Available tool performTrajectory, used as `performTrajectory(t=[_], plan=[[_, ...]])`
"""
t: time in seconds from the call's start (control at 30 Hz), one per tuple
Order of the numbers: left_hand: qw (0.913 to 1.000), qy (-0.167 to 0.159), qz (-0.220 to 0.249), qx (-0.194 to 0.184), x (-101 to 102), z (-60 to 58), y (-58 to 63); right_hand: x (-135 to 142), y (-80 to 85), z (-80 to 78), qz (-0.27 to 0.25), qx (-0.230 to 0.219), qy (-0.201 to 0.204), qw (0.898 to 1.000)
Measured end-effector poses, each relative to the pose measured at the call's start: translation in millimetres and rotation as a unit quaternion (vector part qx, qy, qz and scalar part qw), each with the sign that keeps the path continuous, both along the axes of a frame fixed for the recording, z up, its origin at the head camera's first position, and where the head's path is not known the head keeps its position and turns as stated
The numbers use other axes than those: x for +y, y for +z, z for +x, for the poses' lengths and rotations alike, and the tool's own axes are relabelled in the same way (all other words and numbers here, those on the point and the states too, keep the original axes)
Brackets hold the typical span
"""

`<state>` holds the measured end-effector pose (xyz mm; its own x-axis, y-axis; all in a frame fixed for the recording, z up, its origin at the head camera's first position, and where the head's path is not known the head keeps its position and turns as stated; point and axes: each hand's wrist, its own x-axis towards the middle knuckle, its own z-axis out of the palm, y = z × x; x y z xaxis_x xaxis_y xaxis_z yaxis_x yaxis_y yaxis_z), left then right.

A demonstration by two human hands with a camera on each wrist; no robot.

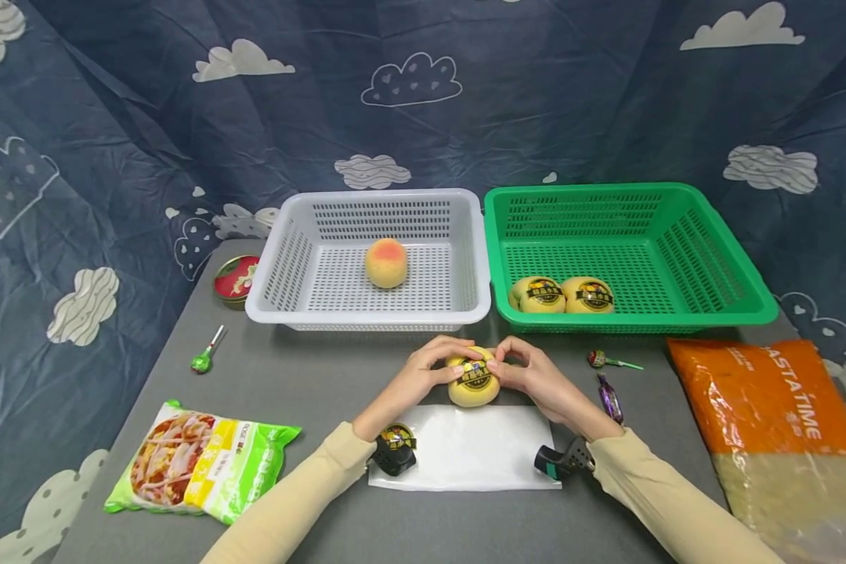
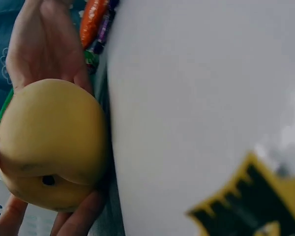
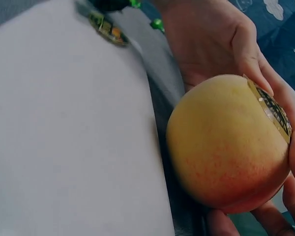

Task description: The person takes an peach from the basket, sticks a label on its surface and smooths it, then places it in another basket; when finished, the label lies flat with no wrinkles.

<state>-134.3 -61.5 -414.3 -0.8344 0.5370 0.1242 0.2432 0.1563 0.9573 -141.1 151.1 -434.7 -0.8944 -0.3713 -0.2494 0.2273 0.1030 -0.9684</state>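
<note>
Both hands hold a yellow peach [image 1: 474, 396] just beyond the far edge of a white sheet [image 1: 475, 458]. My left hand [image 1: 426, 372] grips its left side, and my right hand [image 1: 536, 380] pinches it from the right. A black-and-gold label [image 1: 475, 374] lies across the peach's upper face, with fingertips on it. In the right wrist view the peach [image 3: 221, 147] shows a red blush and the label at its side. The left wrist view shows its dimpled yellow underside [image 2: 54, 132]. Another label [image 1: 398, 435] lies at the sheet's left end, partly hidden by the left wrist camera.
A white basket [image 1: 366, 317] holds one peach [image 1: 386, 263]. The green basket [image 1: 634, 319] beside it holds labelled peaches [image 1: 588, 295]. Around lie a red tin [image 1: 236, 280], lollipops [image 1: 201, 362], a purple-wrapped candy [image 1: 609, 398], a green food bag [image 1: 204, 462] and an orange pasta bag [image 1: 775, 407].
</note>
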Motion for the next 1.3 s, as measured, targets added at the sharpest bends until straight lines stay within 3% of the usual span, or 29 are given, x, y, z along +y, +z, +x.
performTrajectory(t=[0.27, 0.37, 0.47, 0.53, 0.6, 0.7, 0.8, 0.87, 0.97, 1.03, 1.3], plan=[[0.9997, -0.005, -0.008, 0.025, 1, 0.2, 2.6, 3, 4.6, 0.9, -0.003, -0.013, 0.021, 1.0], [0.9992, -0.012, -0.01, 0.038, 0, 0.4, 4.1, -2, 8.5, 5.2, 0.047, 0.017, 0.03, 0.998], [0.9989, -0.02, -0.014, 0.039, -1, 0.2, 5.0, -11, 10.2, 11.1, 0.135, 0.086, 0.017, 0.987], [0.999, -0.026, -0.016, 0.033, -3, -0.3, 4.7, -15, 9.8, 13.6, 0.162, 0.109, 0.005, 0.981], [0.999, -0.03, -0.016, 0.029, -4, -1.0, 3.8, -15, 7.7, 13.6, 0.141, 0.109, 0.0, 0.984], [0.9985, -0.034, -0.018, 0.038, -5, -6.0, -7.4, -7, 4.1, 10.1, 0.06, 0.067, 0.017, 0.996], [0.9975, -0.035, -0.026, 0.055, -5, -8.5, -13.8, 2, 1.3, 5.4, 0.013, 0.028, 0.035, 0.999], [0.9969, -0.03, -0.037, 0.063, -5, -7.2, -13.1, 6, 1.2, 3.4, 0.004, 0.014, 0.041, 0.999], [0.9964, -0.019, -0.052, 0.063, -2, 2.0, 3.0, 7, 1.7, 1.1, 0.012, 0.006, 0.041, 0.999], [0.996, -0.01, -0.058, 0.067, 0, 4.5, 5.5, 5, 1.9, -0.2, 0.02, 0.004, 0.034, 0.999], [0.9967, 0.008, -0.042, 0.068, 3, 1.2, -2.8, 2, 2.2, -2.6, -0.011, -0.02, 0.021, 1.0]])
